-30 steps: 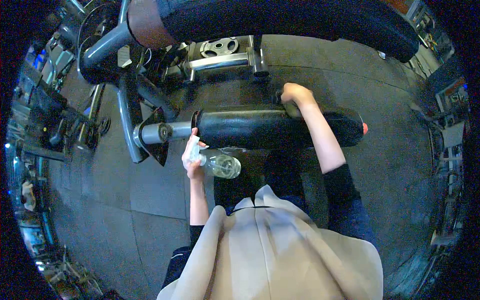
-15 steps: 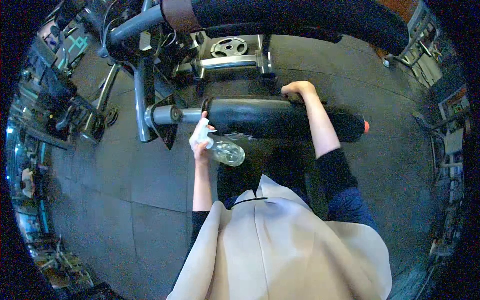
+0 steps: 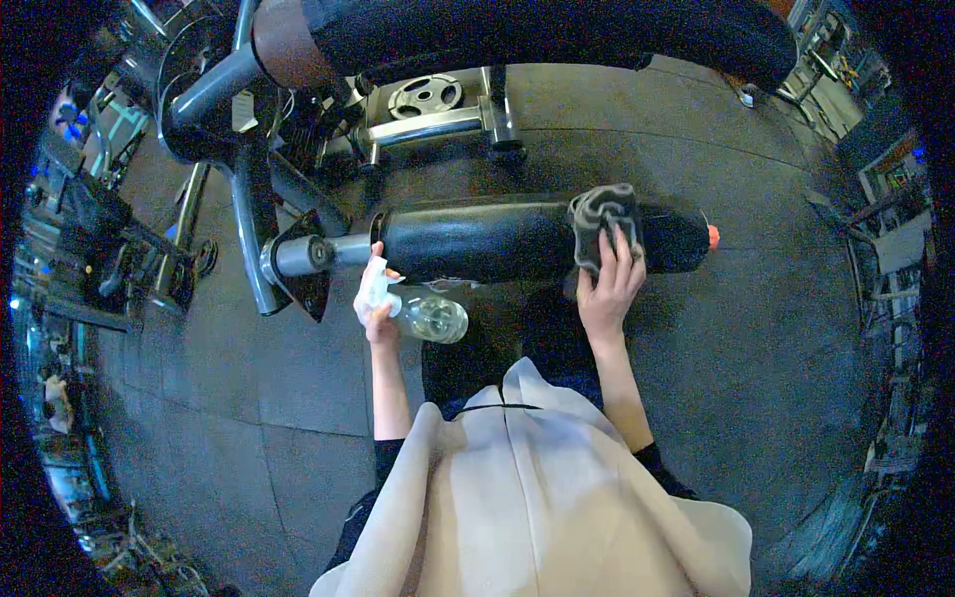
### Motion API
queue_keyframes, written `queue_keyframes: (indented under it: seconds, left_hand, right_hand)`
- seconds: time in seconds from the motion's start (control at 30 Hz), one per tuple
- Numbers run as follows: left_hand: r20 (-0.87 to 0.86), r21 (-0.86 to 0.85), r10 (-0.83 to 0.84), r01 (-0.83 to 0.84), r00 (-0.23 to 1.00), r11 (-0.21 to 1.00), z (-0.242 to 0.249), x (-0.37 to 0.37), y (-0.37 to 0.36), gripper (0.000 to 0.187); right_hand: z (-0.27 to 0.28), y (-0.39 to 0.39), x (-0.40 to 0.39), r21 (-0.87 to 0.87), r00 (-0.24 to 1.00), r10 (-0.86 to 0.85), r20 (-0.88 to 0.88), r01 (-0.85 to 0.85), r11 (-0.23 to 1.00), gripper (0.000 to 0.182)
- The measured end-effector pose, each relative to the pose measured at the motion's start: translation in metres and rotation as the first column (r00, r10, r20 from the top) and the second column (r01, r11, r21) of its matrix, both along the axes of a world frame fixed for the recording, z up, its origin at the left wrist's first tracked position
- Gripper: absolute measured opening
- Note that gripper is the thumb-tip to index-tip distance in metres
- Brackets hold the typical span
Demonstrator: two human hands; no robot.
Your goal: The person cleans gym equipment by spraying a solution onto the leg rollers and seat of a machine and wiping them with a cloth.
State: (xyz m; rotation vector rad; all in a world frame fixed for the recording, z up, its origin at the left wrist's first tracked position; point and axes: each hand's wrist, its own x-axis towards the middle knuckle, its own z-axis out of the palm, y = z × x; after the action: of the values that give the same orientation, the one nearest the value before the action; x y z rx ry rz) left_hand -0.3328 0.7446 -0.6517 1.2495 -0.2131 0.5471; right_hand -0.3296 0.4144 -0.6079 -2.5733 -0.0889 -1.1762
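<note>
My left hand (image 3: 375, 303) is closed round the white trigger head of a clear spray bottle (image 3: 438, 318), which lies tilted sideways with its body pointing right. Just above it runs a black padded roller (image 3: 477, 239) on a metal bar. Against the right part of this roller, my right hand (image 3: 612, 284) presses a grey and black patterned cloth (image 3: 603, 221). The fingers lie over the lower part of the cloth, and the thumb is on its left side. An orange-red cap (image 3: 713, 237) marks the roller's right end.
A second, larger black pad (image 3: 537, 35) spans the top, joined to a grey metal machine frame (image 3: 254, 229) on the left. Behind stands a metal rack with a grey weight plate (image 3: 426, 97). Dark rubber floor (image 3: 219, 368) surrounds the machine, and more gym equipment lines both sides.
My right hand has come from the roller's far side to its top and near side, bringing the cloth into sight. The left hand keeps the bottle; the view has shifted slightly.
</note>
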Motion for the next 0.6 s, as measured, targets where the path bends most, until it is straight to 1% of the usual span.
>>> queue_keyframes:
  seconds: [0.03,0.07,0.1,0.17,0.2,0.3,0.33,0.4,0.43,0.47,0.5,0.53,0.57,0.6]
  left_hand:
    - [-0.006,0.010,0.001,-0.001,1.000,1.000,0.000,-0.001,0.000,0.091]
    - [-0.011,0.022,-0.001,0.001,1.000,1.000,0.001,-0.001,0.000,0.091]
    - [-0.015,0.036,-0.003,0.004,1.000,0.999,0.002,0.000,0.002,0.091]
    - [-0.018,0.058,0.004,-0.003,1.000,0.998,0.003,-0.002,0.003,0.092]
    - [-0.014,0.064,0.012,-0.011,1.000,0.998,0.003,-0.002,0.003,0.093]
    - [-0.033,0.055,0.015,-0.014,0.999,0.998,-0.003,-0.001,0.005,0.093]
    - [-0.041,-0.007,0.002,-0.002,0.999,1.000,0.008,-0.002,-0.003,0.091]
    - [-0.078,-0.005,0.010,-0.011,0.997,1.000,0.002,-0.004,0.000,0.085]
    - [-0.075,-0.009,0.009,-0.009,0.997,1.000,0.000,-0.004,0.001,0.084]
    - [-0.072,-0.014,0.007,-0.008,0.997,1.000,-0.002,-0.004,0.002,0.083]
    - [-0.069,-0.018,0.006,-0.007,0.998,1.000,-0.003,-0.004,0.002,0.082]
    - [-0.066,-0.032,-0.012,0.009,0.998,0.999,-0.003,-0.004,0.002,0.082]
    - [-0.058,-0.049,-0.025,0.022,0.998,0.999,-0.003,-0.004,0.001,0.082]
    - [-0.033,-0.019,-0.018,0.017,0.999,1.000,-0.002,-0.003,0.001,0.082]
  right_hand:
    - [0.010,0.001,0.002,0.002,1.000,-0.009,-0.006,0.009,1.000,0.058]
    - [0.024,0.003,0.008,0.013,0.997,-0.029,-0.077,0.030,0.999,0.061]
    - [0.033,0.003,0.019,-0.002,0.993,-0.055,-0.104,0.055,0.998,0.059]
    - [0.047,-0.004,0.039,0.008,0.981,-0.021,-0.192,0.023,1.000,0.056]
    - [0.051,-0.010,0.052,0.045,0.977,0.026,-0.210,-0.017,0.999,0.053]
    - [0.056,-0.021,0.092,0.062,0.914,0.038,-0.405,-0.015,0.998,0.045]
    - [0.059,-0.024,0.106,0.052,0.845,0.041,-0.533,-0.016,0.999,0.044]
    - [0.063,-0.032,0.139,0.032,0.654,0.041,-0.755,-0.026,0.999,0.042]
    - [0.048,-0.036,0.161,-0.062,0.665,-0.032,-0.746,-0.021,0.998,0.034]
    - [0.048,-0.039,0.184,-0.053,0.473,0.067,-0.878,-0.235,0.970,0.033]
    - [0.048,-0.045,0.209,0.003,0.241,0.119,-0.963,-0.433,0.902,0.032]
    - [0.010,-0.063,0.247,0.159,0.056,0.251,-0.966,-0.640,0.752,0.035]
    - [-0.025,-0.079,0.266,0.291,-0.003,0.354,-0.935,-0.579,0.762,0.037]
    - [-0.021,-0.074,0.261,0.418,-0.057,0.455,-0.889,-0.508,0.753,0.039]
